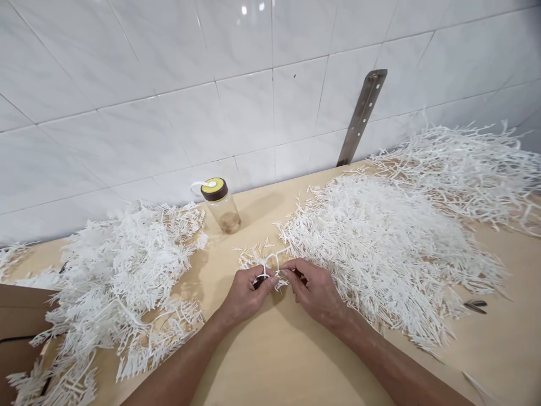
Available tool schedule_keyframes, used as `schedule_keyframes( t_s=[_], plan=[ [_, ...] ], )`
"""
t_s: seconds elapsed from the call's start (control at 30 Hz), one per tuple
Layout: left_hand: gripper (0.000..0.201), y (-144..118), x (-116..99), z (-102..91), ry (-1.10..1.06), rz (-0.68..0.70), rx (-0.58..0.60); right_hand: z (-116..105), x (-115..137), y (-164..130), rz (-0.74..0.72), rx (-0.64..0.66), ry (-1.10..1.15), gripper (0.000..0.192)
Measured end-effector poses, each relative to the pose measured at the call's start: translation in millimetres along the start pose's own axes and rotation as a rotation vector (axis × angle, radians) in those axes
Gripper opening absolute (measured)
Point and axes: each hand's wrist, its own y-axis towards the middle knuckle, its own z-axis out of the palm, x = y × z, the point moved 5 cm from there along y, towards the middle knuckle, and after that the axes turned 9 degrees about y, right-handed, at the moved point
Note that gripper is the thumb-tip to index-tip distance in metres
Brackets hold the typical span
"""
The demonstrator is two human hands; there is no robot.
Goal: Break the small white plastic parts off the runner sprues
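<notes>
Two hands meet at the table's middle: the left hand (246, 293) and right hand (315, 290) both pinch one white branched plastic sprig (264, 260), which fans out just beyond the fingertips. Gripping close to the joint looks best. Heaps (380, 242) lie either side.

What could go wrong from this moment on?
The thin prongs of the white plastic sprig, pinched between the left hand and right hand, might snap. The sprig lies against the right pile, so its prongs may snag there. A sweeping arm could tip the bottle nearby.
</notes>
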Motion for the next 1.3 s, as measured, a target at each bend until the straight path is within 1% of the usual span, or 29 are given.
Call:
schedule_keyframes(
  t_s=[0.1,0.27,0.4,0.5,0.57,0.63,0.7,0.83,0.9,0.97,1.07,1.23,1.3],
  plan=[
    [0.031,-0.7,-1.4,0.2,0.012,0.009,-0.018,-0.4,0.5,-0.2,0.015,-0.004,-0.016,0.018],
    [0.033,-0.6,-0.6,0.4,0.036,0.01,-0.024,-3.5,2.6,-0.1,-0.017,-0.002,-0.048,0.017],
    [0.036,1.3,3.4,2.5,0.018,0.008,0.04,-4.3,4.9,-0.9,-0.067,0.008,-0.064,0.014],
    [0.037,2.0,3.4,3.2,-0.009,0.025,0.08,-2.2,4.0,-0.5,-0.066,0.011,-0.099,0.015],
    [0.038,1.9,1.9,2.5,-0.03,0.033,0.089,-3.4,2.4,1.2,-0.048,-0.03,-0.15,0.016],
    [0.038,1.5,-0.5,2.0,-0.054,0.042,0.102,-9.4,1.7,3.2,-0.033,-0.132,-0.225,0.017],
    [0.038,1.4,-1.9,0.6,-0.083,0.038,0.089,-16.0,3.4,4.5,-0.038,-0.23,-0.281,0.017],
    [0.037,2.8,0.5,-2.2,-0.151,-0.018,0.009,-18.4,9.2,6.0,-0.063,-0.239,-0.226,0.011],
    [0.037,3.4,1.7,-1.6,-0.163,-0.027,-0.005,-20.4,10.5,5.3,-0.043,-0.261,-0.176,0.01],
    [0.037,3.5,2.6,-0.7,-0.16,-0.025,-0.013,-22.6,10.6,3.9,-0.011,-0.27,-0.144,0.014],
    [0.037,2.6,3.7,0.4,-0.145,-0.023,-0.011,-23.6,9.5,2.1,0.056,-0.222,-0.122,0.021],
    [0.036,2.1,3.4,1.8,-0.105,0.01,0.014,-10.6,5.0,1.9,0.213,0.018,0.045,0.027],
    [0.037,2.5,2.8,2.5,-0.101,0.017,0.03,-5.9,3.8,2.1,0.247,0.075,0.088,0.026]
  ],
)
